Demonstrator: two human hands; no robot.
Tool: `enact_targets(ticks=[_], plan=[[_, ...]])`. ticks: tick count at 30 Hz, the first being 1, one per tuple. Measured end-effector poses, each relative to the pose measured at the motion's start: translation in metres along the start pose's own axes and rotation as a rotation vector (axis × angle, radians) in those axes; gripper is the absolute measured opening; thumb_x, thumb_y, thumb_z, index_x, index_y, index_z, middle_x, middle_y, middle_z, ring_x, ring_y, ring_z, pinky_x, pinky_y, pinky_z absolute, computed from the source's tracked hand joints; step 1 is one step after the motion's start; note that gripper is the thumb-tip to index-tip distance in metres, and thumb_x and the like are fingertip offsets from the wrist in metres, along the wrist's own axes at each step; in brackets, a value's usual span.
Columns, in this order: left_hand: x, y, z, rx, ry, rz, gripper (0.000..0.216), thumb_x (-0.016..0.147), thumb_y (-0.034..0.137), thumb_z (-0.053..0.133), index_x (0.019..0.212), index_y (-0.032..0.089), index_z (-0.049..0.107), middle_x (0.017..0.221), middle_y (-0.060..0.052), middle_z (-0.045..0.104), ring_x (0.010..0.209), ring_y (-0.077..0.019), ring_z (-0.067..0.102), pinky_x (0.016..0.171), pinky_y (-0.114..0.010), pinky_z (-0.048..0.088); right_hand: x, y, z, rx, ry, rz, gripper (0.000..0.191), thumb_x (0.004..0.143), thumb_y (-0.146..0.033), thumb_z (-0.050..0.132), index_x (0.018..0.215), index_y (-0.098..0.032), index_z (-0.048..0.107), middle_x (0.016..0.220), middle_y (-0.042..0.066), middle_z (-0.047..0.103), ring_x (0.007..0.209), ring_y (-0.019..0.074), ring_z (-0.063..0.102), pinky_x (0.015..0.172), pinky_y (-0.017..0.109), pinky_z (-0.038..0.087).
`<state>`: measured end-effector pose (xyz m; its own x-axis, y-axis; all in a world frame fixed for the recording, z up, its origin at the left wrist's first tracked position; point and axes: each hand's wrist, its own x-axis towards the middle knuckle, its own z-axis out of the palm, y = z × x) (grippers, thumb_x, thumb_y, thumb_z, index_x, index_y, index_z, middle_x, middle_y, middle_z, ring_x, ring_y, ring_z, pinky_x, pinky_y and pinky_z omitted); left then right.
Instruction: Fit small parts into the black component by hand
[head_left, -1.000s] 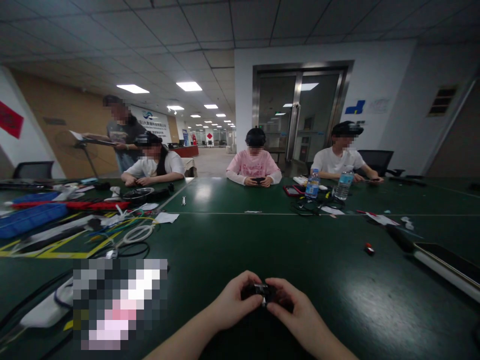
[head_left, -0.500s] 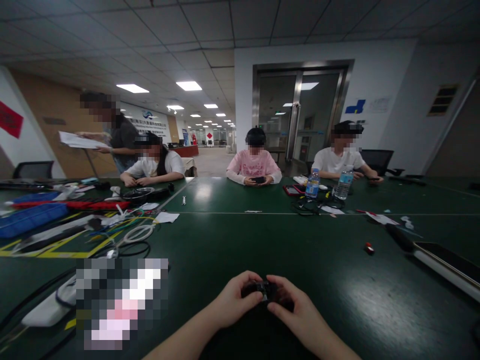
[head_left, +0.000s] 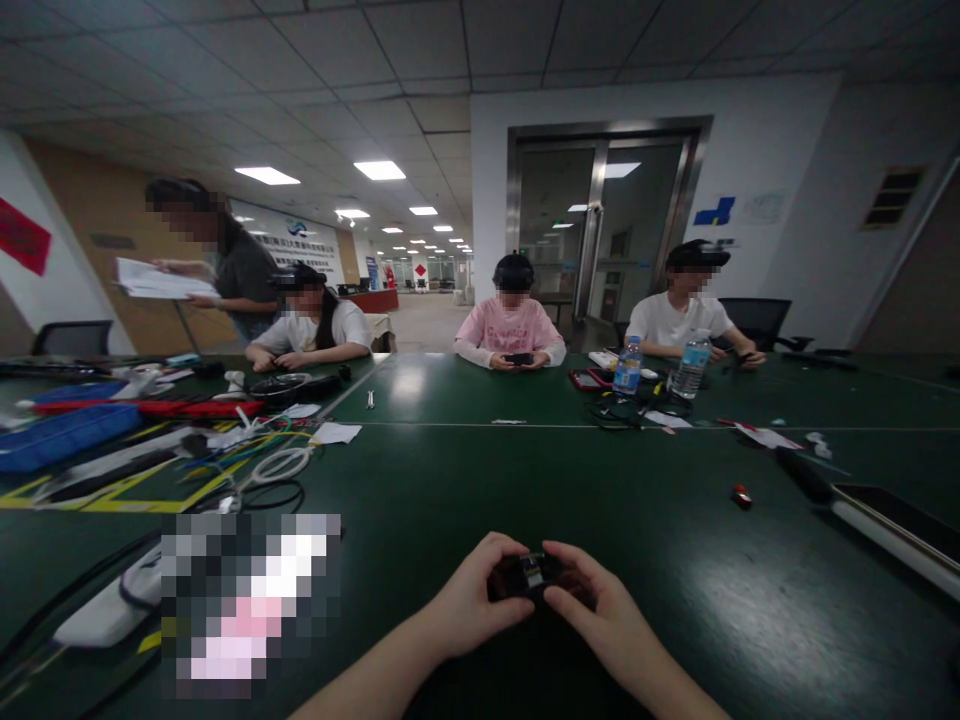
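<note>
Between my two hands is a small black device [head_left: 534, 571] with a lighter patch at its centre; its exact kind I cannot make out. My left hand [head_left: 484, 592] grips its left side, fingers curled over the far edge and thumb along the near one. On the other side my right hand [head_left: 592, 597] holds it in the same way, thumb in front. Both hands are just above the dark green table [head_left: 420, 480] near its front edge. My fingers cover much of the device's two ends.
A white power strip [head_left: 112, 600], cables [head_left: 277, 465] and a blue tray [head_left: 71, 437] crowd the left. Two water bottles [head_left: 690, 365] stand at the far right. Nearer are a small red object [head_left: 741, 497] and a flat dark-topped device [head_left: 904, 530]. Several people sit or stand beyond.
The device has tilted slightly, so more of its lighter centre shows between my hands. Both hands keep their hold. The standing person at the left has shifted a little.
</note>
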<state>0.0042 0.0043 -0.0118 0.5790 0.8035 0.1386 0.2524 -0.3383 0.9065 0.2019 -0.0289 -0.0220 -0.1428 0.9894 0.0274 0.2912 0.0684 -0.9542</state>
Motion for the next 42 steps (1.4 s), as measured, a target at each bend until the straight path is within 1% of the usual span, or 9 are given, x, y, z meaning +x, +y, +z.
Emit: enact_targets(ticks=[4,9,11,16,20,25,29,34,42], plan=[[0.000,0.003,-0.001,0.008,-0.016,-0.056,0.039,0.072,0.016,0.067,0.109,0.021,0.054,0.104,-0.003,0.055,0.088,-0.0191,0.055,0.075,-0.029,0.045,0.000,0.001,0.000,0.041,0.007,-0.024,0.043,0.077,-0.030,0.061,0.120,-0.024,0.054,0.110,0.006,0.063,0.094,0.0225,0.060,0.081,0.035,0.049],[0.000,-0.001,0.000,-0.040,-0.037,-0.062,0.039,0.074,0.020,0.066,0.112,0.020,0.053,0.102,-0.003,0.060,0.089,-0.0194,0.057,0.077,-0.030,0.045,-0.002,-0.001,0.000,0.019,-0.016,-0.039,0.042,0.077,-0.031,0.062,0.117,-0.024,0.056,0.094,0.004,0.066,0.083,0.0207,0.061,0.073,0.033,0.050],[0.000,-0.002,0.000,-0.050,-0.052,-0.061,0.038,0.075,0.021,0.065,0.111,0.019,0.053,0.102,-0.004,0.060,0.089,-0.0195,0.057,0.077,-0.030,0.046,-0.002,-0.001,0.000,0.007,-0.016,-0.047,0.039,0.077,-0.030,0.063,0.115,-0.024,0.058,0.093,0.003,0.066,0.081,0.0200,0.061,0.072,0.032,0.050],[0.000,-0.002,0.000,-0.069,-0.064,-0.039,0.036,0.076,0.025,0.065,0.109,0.017,0.054,0.097,-0.004,0.061,0.085,-0.0191,0.057,0.074,-0.029,0.045,-0.002,-0.001,0.000,-0.031,-0.026,-0.078,0.033,0.078,-0.030,0.062,0.110,-0.027,0.062,0.102,0.003,0.065,0.082,0.0202,0.061,0.074,0.032,0.050],[0.000,-0.004,0.001,-0.066,-0.064,-0.021,0.036,0.075,0.029,0.066,0.107,0.016,0.055,0.092,-0.004,0.061,0.081,-0.0186,0.055,0.071,-0.028,0.044,-0.002,-0.003,0.000,-0.037,-0.052,-0.128,0.026,0.080,-0.032,0.060,0.105,-0.027,0.065,0.107,0.004,0.064,0.088,0.0220,0.062,0.075,0.032,0.049],[0.001,-0.001,0.002,-0.037,-0.054,-0.029,0.034,0.073,0.026,0.065,0.105,0.016,0.056,0.091,-0.003,0.060,0.081,-0.0186,0.054,0.072,-0.028,0.043,-0.002,-0.006,0.000,-0.045,-0.028,-0.148,0.022,0.079,-0.029,0.062,0.099,-0.027,0.067,0.102,0.003,0.064,0.083,0.0200,0.061,0.072,0.031,0.049],[0.000,-0.001,0.002,-0.026,-0.062,-0.034,0.034,0.073,0.023,0.064,0.105,0.017,0.055,0.090,-0.002,0.060,0.081,-0.0181,0.054,0.072,-0.028,0.043,-0.002,-0.007,0.001,-0.043,-0.028,-0.166,0.022,0.078,-0.032,0.063,0.098,-0.026,0.068,0.099,0.004,0.065,0.081,0.0199,0.061,0.071,0.031,0.049],[0.000,-0.002,0.000,-0.021,-0.074,-0.043,0.034,0.075,0.025,0.064,0.107,0.017,0.055,0.094,-0.003,0.060,0.085,-0.0192,0.055,0.074,-0.029,0.044,-0.003,-0.009,0.000,-0.050,-0.046,-0.134,0.024,0.078,-0.034,0.062,0.099,-0.025,0.067,0.099,0.004,0.065,0.080,0.0193,0.061,0.071,0.029,0.049],[-0.001,-0.003,0.000,-0.041,-0.075,-0.049,0.032,0.079,0.029,0.062,0.108,0.018,0.053,0.093,-0.002,0.058,0.083,-0.0179,0.054,0.072,-0.027,0.044,-0.003,-0.009,0.000,-0.065,-0.042,-0.106,0.023,0.078,-0.031,0.061,0.100,-0.026,0.067,0.101,0.003,0.065,0.082,0.0200,0.061,0.072,0.030,0.049]])
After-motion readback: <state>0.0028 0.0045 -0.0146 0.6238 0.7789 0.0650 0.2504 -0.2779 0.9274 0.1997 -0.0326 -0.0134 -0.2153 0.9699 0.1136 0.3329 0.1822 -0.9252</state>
